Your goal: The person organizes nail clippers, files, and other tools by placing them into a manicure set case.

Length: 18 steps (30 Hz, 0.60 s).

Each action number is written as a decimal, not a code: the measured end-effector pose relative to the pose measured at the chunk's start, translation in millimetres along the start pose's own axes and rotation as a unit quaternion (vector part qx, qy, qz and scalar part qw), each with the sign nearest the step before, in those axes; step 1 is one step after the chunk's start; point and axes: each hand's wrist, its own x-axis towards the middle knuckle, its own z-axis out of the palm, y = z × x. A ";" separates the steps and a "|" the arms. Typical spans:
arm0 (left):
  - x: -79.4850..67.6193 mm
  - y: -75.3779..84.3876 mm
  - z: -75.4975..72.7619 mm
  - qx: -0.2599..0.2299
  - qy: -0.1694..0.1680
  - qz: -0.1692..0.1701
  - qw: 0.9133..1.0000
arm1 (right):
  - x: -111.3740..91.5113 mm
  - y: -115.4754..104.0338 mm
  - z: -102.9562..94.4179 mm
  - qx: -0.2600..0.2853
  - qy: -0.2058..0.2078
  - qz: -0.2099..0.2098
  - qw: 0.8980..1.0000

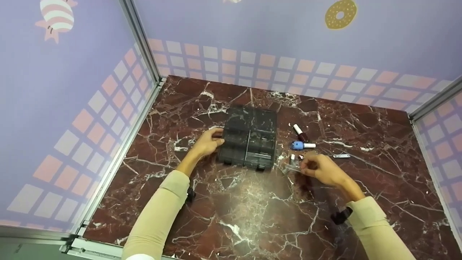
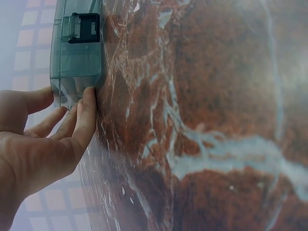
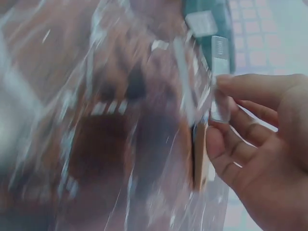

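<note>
A dark see-through compartment case (image 1: 249, 139) lies closed on the marbled table, its front latch (image 2: 86, 28) showing in the left wrist view. At its left end, my left hand (image 1: 209, 142) holds the edge, thumb by the lid and fingers against the side wall. My right hand (image 1: 322, 169), to the right of the case, pinches a clear flat strip (image 3: 220, 79) with small print near one end. Just beyond that hand lie a blue nail polish bottle (image 1: 297, 145), a dark red nail polish bottle (image 1: 302, 135) and silver nail clippers (image 1: 341, 156).
A small white-capped item (image 1: 292, 158) sits beside the right fingers. Beneath the strip in the right wrist view is a tan, dark-edged piece (image 3: 199, 156). Patterned panels (image 1: 288, 68) wall in the table (image 1: 231, 216) at the back and both sides.
</note>
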 end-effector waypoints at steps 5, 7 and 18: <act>-1.3 0.1 -0.7 0.007 0.001 0.006 1.000 | 24.7 -20.9 11.8 0.051 0.032 -0.007 0.998; -1.7 0.0 -0.8 0.010 0.001 0.008 1.000 | 35.6 -29.3 18.2 0.057 0.045 -0.004 0.997; -3.5 0.6 -2.0 0.015 -0.001 -0.003 1.000 | 86.0 -62.4 51.1 0.029 0.083 -0.033 0.996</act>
